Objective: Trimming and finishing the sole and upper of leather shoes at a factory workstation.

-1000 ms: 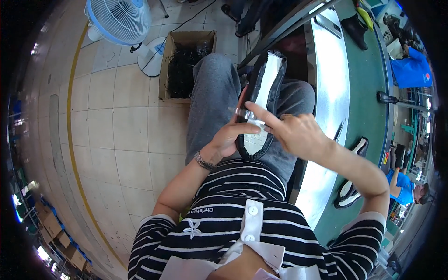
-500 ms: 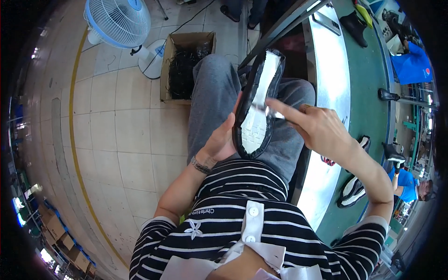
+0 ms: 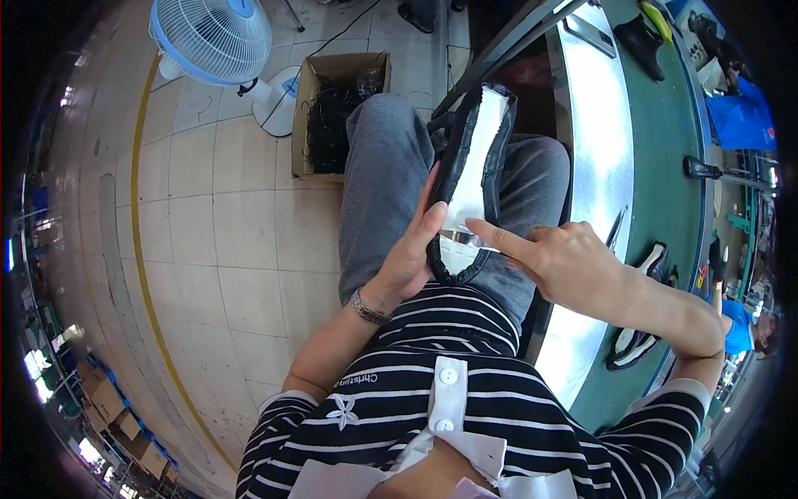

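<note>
My left hand is wrapped round the near left side of a black shoe upper, its thumb on the edge. The upper lies over my lap with its underside up, showing a long white bottom board framed by a black puckered margin. In my right hand is a small shiny metal blade, laid across the white board near its near end. The right index finger is stretched along the blade and touches the board. The blade's handle is hidden in my curled fingers.
To my right runs a shiny metal ledge with a phone on it. Beyond is a green belt with several shoes. A cardboard box of black scraps and a fan stand ahead on the left.
The blade and my right hand have moved along the white board toward its near end. My left hand still holds the upper, with the thumb now further over its edge.
</note>
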`<state>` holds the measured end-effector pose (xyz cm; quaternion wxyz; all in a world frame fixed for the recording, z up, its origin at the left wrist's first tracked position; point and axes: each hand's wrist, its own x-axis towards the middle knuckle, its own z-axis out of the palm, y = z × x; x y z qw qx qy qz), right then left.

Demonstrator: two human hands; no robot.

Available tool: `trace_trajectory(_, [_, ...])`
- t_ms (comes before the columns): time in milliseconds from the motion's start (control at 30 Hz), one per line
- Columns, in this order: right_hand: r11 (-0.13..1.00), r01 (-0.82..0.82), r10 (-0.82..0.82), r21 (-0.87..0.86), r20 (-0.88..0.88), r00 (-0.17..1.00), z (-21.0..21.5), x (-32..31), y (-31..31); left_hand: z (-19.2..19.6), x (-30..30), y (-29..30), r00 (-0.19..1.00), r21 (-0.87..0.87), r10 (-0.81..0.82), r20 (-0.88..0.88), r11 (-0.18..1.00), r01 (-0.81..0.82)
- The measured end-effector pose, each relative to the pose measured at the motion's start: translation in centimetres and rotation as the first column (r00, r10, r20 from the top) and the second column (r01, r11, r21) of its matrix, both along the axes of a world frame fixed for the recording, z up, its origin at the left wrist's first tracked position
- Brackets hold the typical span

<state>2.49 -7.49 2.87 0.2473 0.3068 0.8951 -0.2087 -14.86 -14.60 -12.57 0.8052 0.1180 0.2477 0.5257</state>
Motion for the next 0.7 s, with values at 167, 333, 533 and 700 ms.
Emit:
trace_trajectory(167, [0.994, -0.046, 0.078, 0.100, -0.354, 0.932, 2.6, -2.4, -0.4, -2.7, 1.0, -1.2, 0.943, 0.280, 0.244, -0.226, 0.944, -0.177])
trace_trajectory(333, [0.976, -0.083, 0.115, 0.202, -0.149, 0.982, -3.1, -2.1, -1.0, -1.6, -0.7, -0.6, 0.859, 0.230, -0.038, -0.511, 0.956, 0.179])
trace_trajectory(533, [0.918, -0.217, 0.354, 0.332, -0.442, 0.824, -1.9, -1.7, -5.0, -2.2, -0.6, -0.6, 0.767, 0.436, 0.143, -0.625, 0.879, 0.192])
trace_trajectory(700, [0.999, -0.032, 0.031, 0.025, 0.030, 0.999, -2.5, -1.6, -3.9, -2.9, -0.8, -0.3, 0.786, 0.425, 0.079, -0.614, 0.872, 0.244])
